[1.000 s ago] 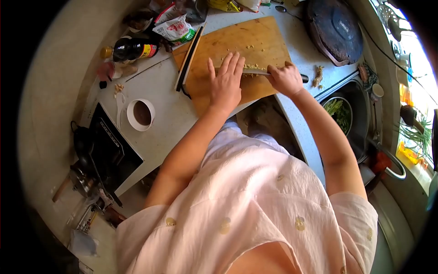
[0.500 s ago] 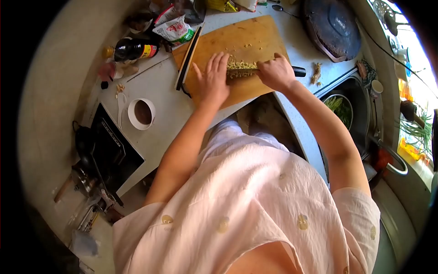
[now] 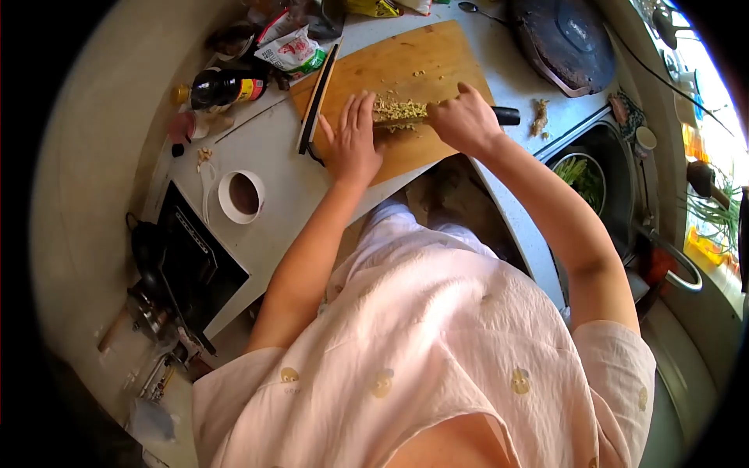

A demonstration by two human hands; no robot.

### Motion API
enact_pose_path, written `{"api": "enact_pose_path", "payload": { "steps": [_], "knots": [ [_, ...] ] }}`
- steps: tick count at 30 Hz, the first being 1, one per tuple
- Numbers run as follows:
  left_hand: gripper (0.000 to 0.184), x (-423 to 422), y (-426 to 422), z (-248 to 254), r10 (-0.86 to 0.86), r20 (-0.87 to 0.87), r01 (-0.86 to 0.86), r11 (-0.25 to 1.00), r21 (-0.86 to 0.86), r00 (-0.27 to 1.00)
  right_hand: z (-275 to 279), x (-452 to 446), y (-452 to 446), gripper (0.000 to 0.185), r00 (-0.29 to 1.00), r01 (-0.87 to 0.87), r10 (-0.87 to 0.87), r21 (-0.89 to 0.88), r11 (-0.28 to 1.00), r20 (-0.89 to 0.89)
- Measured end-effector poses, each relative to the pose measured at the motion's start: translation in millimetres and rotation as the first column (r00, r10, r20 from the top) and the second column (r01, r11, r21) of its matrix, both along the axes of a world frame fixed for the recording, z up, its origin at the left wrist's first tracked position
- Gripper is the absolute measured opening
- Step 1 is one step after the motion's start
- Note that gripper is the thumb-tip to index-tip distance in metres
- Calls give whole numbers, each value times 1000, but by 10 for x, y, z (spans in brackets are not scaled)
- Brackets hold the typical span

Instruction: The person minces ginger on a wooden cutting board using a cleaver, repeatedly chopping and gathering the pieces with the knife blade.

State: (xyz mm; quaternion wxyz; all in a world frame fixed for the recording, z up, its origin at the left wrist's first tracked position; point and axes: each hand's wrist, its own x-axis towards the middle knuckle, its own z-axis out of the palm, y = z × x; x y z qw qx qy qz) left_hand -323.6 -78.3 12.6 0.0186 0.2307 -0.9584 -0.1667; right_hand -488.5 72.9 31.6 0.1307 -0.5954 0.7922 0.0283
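Note:
My right hand (image 3: pixel 468 123) is wrapped round a kitchen knife (image 3: pixel 509 116), whose black handle end sticks out to the right. The blade points left, low over a heap of finely chopped yellowish pieces (image 3: pixel 399 108). These lie on a wooden cutting board (image 3: pixel 441 51), with a few crumbs farther back. My left hand (image 3: pixel 356 147) has its fingers stretched out at the blade's tip end, beside the heap. Whether its fingertips touch the blade or the board I cannot tell. A black-edged strip (image 3: pixel 317 101) lies along the board's left edge.
To the left are a white cup (image 3: pixel 240 196) of brown liquid, a dark sauce bottle (image 3: pixel 226 87) on its side and a black cooktop (image 3: pixel 191 261). A round dark pan (image 3: pixel 566 39) stands back right, near a ginger piece (image 3: pixel 540 117). The sink (image 3: pixel 616 168) holds green vegetables.
Both hands and the knife have shifted slightly left in view. The chopped heap looks a little more spread out to the left. My right hand keeps its hold on the knife.

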Motion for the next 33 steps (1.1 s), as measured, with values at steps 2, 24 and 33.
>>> {"api": "enact_pose_path", "payload": {
  "steps": [2,24,33],
  "knots": [
    [92,-61,46,13,-68,17,69,996,-55,998,-222,-64,67,17,999,47,-45,-125,991,12],
    [96,-266,-207,-84,7,-57,-7,1000,-12,998,201,-275,-346,14,998,-3,10,110,994,-59],
    [96,-393,-316,-124,-24,-53,18,994,-109,998,-5,-337,-372,28,998,45,-43,42,998,-50]
  ]
}}
